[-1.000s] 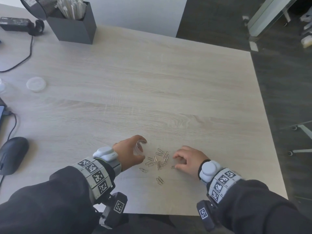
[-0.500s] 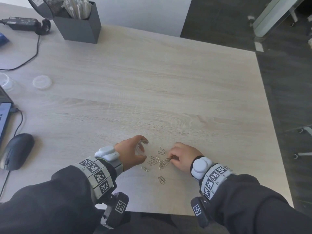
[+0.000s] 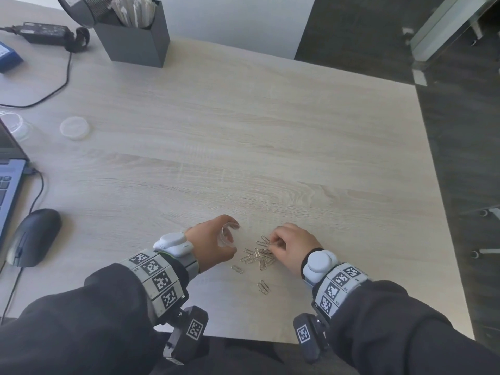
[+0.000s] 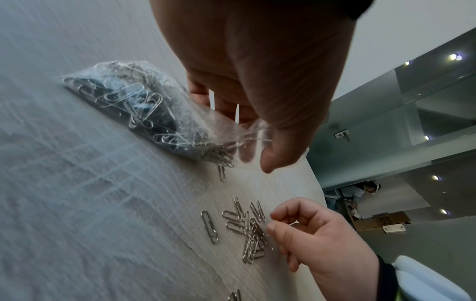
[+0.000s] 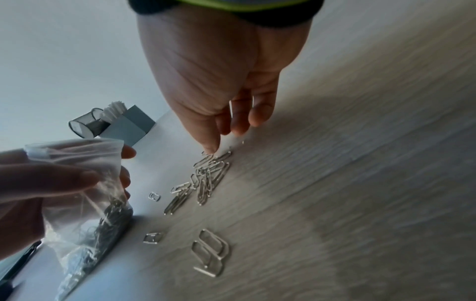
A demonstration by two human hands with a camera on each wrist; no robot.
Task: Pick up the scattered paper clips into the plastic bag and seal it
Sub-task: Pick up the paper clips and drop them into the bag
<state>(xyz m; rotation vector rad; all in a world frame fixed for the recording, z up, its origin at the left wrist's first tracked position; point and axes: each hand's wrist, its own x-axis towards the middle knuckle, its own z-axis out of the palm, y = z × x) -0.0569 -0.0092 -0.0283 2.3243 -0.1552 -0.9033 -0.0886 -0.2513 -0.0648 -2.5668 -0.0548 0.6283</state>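
Note:
Several silver paper clips [image 3: 258, 257] lie in a loose pile on the pale wooden table [image 3: 243, 131], near its front edge. Two more clips [image 3: 263, 286] lie nearer me, and a single one [image 3: 237, 269] lies to the left. My left hand [image 3: 232, 239] holds a clear plastic bag [image 4: 144, 110] by its mouth, just left of the pile. The bag's lower part rests on the table and is full of clips [image 5: 108, 215]. My right hand [image 3: 272, 240] is at the pile's right side with curled fingers, and its thumb tip [image 5: 211, 149] is on the top clips. A thin clip [image 5: 230, 109] shows between its fingers.
A black mouse [image 3: 33, 236] and a laptop corner [image 3: 8, 185] are at the left. Further back are a round plastic lid [image 3: 74, 128], a dark box of white sticks [image 3: 135, 36] and a power adapter [image 3: 46, 32] with its cable. The table's right edge [image 3: 433, 198] drops to dark floor.
My right hand has slid left from beside the clips onto the pile. My left hand has stayed in place with the bag.

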